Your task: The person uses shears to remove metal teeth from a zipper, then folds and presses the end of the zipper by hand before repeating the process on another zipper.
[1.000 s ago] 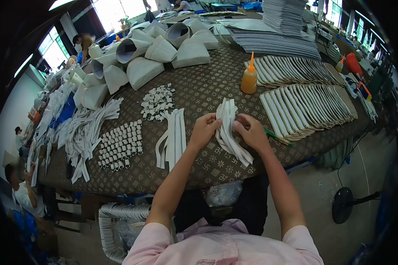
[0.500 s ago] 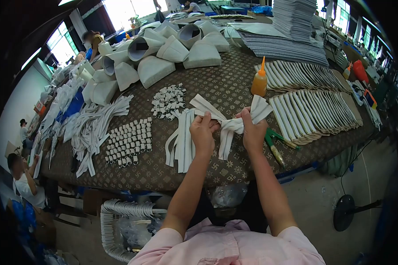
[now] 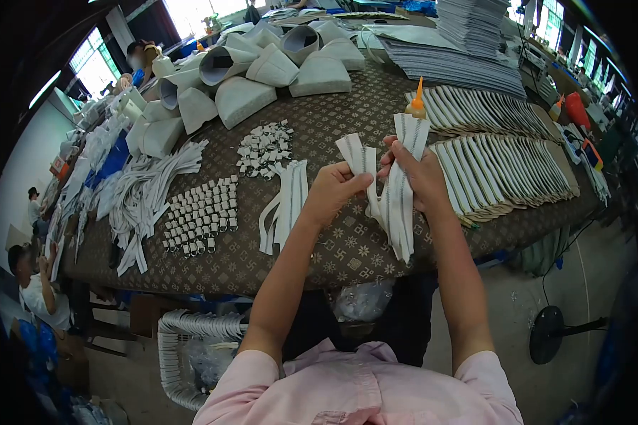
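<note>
Left hand (image 3: pixel 331 190) and right hand (image 3: pixel 420 176) both grip the white strips (image 3: pixel 393 191); keeping their edges aligned looks wise.

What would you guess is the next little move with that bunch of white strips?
Probably peel one strip free: the left hand pinches a single end apart from the white strips bunched upright in the right hand, and a flat pile of strips lies beside.
</note>
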### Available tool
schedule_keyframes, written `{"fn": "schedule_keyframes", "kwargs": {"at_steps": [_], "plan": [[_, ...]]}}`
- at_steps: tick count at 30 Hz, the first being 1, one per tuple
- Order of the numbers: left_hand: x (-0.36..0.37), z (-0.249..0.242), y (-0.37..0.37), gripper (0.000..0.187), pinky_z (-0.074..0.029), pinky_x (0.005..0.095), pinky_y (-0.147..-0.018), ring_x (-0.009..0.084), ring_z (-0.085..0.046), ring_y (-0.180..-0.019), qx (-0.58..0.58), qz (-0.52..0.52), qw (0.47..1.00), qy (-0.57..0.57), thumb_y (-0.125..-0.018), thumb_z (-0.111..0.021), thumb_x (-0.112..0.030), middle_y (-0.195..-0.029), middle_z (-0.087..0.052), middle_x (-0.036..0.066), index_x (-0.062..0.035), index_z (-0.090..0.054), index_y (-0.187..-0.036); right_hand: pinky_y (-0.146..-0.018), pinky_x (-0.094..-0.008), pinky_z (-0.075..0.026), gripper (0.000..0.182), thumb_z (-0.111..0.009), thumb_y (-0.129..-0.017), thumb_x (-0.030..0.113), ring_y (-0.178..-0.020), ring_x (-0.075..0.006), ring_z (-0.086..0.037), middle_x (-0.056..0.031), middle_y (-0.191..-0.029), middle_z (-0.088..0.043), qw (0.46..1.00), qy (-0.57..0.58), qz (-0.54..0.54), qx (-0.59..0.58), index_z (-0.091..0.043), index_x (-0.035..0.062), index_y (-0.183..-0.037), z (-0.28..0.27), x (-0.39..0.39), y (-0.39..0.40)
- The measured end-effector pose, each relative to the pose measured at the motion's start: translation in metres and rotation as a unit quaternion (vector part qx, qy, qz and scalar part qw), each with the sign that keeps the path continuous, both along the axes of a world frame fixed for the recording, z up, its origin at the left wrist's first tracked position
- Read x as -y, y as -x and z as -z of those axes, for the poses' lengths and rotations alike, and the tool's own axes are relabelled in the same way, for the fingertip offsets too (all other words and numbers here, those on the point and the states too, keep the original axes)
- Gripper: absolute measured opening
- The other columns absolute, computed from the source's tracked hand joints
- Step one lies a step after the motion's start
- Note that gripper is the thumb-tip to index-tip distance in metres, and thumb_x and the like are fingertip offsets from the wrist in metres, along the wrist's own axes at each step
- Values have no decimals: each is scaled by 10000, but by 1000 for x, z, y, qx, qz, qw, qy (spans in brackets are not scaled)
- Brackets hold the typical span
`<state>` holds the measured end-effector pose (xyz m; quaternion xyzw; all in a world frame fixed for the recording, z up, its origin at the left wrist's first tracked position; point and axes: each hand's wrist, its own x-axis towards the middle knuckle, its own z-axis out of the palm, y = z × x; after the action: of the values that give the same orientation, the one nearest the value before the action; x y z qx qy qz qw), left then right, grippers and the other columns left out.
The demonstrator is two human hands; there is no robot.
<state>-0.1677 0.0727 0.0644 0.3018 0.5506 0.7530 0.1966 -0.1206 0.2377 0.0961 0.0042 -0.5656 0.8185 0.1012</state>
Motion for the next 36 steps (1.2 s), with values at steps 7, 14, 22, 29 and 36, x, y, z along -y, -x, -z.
{"fn": "schedule_keyframes", "kwargs": {"at_steps": [7,14,22,29,36], "plan": [[-11,15,20,298,-361,168,-423,22,-478,-493,19,-128,988,88,-888,-534,-275,-636,-584,-3,-17,-627,-771,-613,-260,-485,285,-611,-826,135,-735,-124,-582,-65,-837,-584,996,-34,-55,65,-523,-26,-1043,46,-14,30],[-21,2,35,300,-463,190,-436,43,-514,-505,57,-93,993,50,-917,-465,-292,-676,-571,3,-20,-584,-876,-574,-222,-435,328,-583,-836,178,-674,-87,-545,-41,-864,-601,922,-314,218,-53,-534,-18,-1095,58,-14,60],[-28,6,57,241,-504,236,-453,99,-551,-514,121,-86,987,62,-913,-445,-225,-701,-576,47,-12,-554,-888,-537,-229,-401,188,-607,-818,178,-586,-75,-512,-22,-668,-594,884,-449,122,-32,-610,-9,-843,21,-10,57],[-35,89,123,223,-471,334,-494,209,-554,-545,249,-223,940,-61,-890,-434,-135,-731,-550,117,63,-537,-876,-600,-278,-451,119,-601,-812,128,-657,-190,-599,-102,-755,-613,909,-304,150,-243,-593,13,-840,42,32,-1],[-33,106,115,245,-497,386,-603,283,-606,-716,273,-235,932,48,-895,-413,-101,-840,-572,187,122,-504,-939,-581,-303,-453,18,-587,-788,18,-613,-219,-566,-99,-714,-589,908,-343,69,-230,-583,12,-804,83,78,-122]]}}
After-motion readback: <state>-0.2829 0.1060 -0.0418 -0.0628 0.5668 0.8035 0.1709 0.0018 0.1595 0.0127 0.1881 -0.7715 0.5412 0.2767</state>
